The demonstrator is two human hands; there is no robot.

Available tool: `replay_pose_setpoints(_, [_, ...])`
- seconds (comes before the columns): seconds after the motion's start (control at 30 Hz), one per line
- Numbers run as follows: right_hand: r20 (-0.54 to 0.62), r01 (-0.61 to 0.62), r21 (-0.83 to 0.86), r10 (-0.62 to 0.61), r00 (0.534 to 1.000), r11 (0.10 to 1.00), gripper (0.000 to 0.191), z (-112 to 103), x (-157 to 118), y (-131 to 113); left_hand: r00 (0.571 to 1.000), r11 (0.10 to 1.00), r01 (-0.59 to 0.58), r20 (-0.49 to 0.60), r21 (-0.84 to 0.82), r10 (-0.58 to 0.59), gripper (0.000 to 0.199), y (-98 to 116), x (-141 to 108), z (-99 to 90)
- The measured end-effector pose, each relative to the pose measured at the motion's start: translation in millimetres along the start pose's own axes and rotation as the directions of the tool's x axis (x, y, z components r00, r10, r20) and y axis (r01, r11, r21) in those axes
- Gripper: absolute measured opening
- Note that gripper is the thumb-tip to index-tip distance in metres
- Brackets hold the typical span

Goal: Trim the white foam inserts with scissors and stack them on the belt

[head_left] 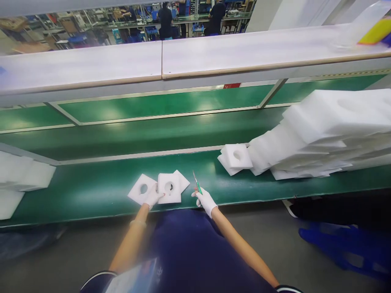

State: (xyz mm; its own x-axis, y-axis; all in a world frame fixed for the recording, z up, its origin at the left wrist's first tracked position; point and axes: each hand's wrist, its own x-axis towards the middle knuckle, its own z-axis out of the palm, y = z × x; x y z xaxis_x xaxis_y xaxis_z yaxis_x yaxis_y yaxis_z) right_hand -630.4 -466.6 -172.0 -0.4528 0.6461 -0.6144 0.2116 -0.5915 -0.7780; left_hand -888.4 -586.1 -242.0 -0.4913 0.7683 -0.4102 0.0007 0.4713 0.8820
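On the green counter (91, 191), the left hand (153, 197) pinches a holed foam block (176, 189), which should be light, soft, best taken by its sides, while the right hand (205, 200) holds what seems from here a green-handled knife (198, 184).

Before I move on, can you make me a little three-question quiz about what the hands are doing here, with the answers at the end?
1. True or false: the left grip is touching a white block that has a round hole in it.
2. Pick one. The green-handled tool is in: A) the left grip, B) the right grip, C) neither.
3. Fill in the blank: the tool's thin silver end points ____ the person's body.

Key:
1. True
2. B
3. away from
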Motion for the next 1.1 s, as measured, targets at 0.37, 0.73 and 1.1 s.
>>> replay_pose_setpoints(0.37, [0.213,0.259,-0.725,-0.149,0.966,0.638,0.046,29,2,-26,0.968,0.579,-0.136,-0.017,0.804,0.251,0.073,52,-4,2.2])
replay_pose_setpoints(0.73, [0.333,0.347,-0.912,-0.101,0.938,0.220,0.050,90,11,-25,0.951,0.720,-0.048,-0.188,0.692,0.244,0.052,33,-35,-8.9])
replay_pose_setpoints(1.1, [0.342,0.342,-0.932,-0.027,0.939,0.121,0.045,128,35,-26,0.941,0.672,-0.093,-0.156,0.735,0.300,0.044,27,-30,-11.2])
